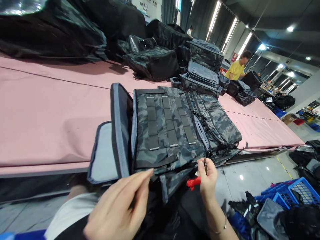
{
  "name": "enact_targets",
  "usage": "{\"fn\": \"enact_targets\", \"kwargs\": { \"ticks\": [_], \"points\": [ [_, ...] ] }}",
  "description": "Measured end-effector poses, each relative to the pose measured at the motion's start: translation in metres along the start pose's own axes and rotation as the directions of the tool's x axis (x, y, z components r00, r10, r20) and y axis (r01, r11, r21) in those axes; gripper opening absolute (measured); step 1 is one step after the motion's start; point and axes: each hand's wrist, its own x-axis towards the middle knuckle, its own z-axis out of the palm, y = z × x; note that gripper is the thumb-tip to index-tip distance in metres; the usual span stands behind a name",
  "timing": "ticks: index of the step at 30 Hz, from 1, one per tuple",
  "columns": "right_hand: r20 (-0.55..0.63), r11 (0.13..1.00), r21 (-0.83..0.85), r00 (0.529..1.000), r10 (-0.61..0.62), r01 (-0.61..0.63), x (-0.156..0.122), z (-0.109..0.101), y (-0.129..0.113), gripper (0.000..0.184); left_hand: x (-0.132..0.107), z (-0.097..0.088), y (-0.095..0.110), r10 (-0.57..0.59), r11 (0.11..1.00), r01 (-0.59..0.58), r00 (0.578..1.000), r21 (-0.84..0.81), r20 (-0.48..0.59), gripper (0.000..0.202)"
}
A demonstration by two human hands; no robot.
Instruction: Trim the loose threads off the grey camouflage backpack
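A dark camouflage backpack (160, 123) lies on the pink-covered table, with rows of black webbing on its panel. Its padded flap (121, 130) stands up at the left, and a camouflage pocket section (216, 118) is at the right. My left hand (122, 203) is at the bag's near edge, thumb and fingers drawn together; whatever lies between the tips is hidden. At the bag's near right corner, my right hand (208, 176) is closed around a red-handled tool (193, 182), mostly covered by the palm. A thin dark piece (205, 165), perhaps a cord or zip pull, shows at its fingers.
Several finished-looking bags (155, 60) are piled along the back of the table (50, 110). A person in a yellow top (235, 70) stands farther down. On the floor at the right are a blue plastic crate (303, 190) and dark bag pieces (271, 215).
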Motion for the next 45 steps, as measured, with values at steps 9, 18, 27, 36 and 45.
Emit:
{"fn": "enact_targets", "kwargs": {
  "ticks": [9, 18, 27, 36, 45],
  "points": [
    [0.195, 0.960, -0.244, 0.977, -0.090, 0.137, -0.014, -0.013, -0.005, 0.018, -0.073, 0.043, -0.017, -0.702, 0.515, 0.817, 0.576, -0.260, 0.419, 0.051],
    [0.411, 0.963, -0.238, 0.911, -0.018, 0.126, -0.046, -0.004, 0.003, 0.019, -0.044, 0.068, -0.008, -0.839, -0.023, 0.832, 0.285, -0.554, 0.463, 0.049],
    [0.377, 0.849, -0.386, 0.902, -0.211, 0.360, -0.053, 0.002, 0.015, 0.016, -0.043, 0.060, -0.005, -0.823, -0.071, 0.827, 0.268, -0.558, 0.501, 0.048],
    [0.386, 0.863, -0.386, 0.907, -0.170, 0.326, -0.054, 0.011, 0.019, 0.017, -0.048, 0.062, -0.008, -0.805, -0.091, 0.824, 0.270, -0.559, 0.529, 0.045],
    [0.335, 0.804, -0.484, 0.922, -0.195, 0.346, -0.055, 0.018, 0.004, 0.023, -0.042, 0.059, -0.002, -0.818, -0.099, 0.832, 0.245, -0.546, 0.521, 0.049]
  ]
}}
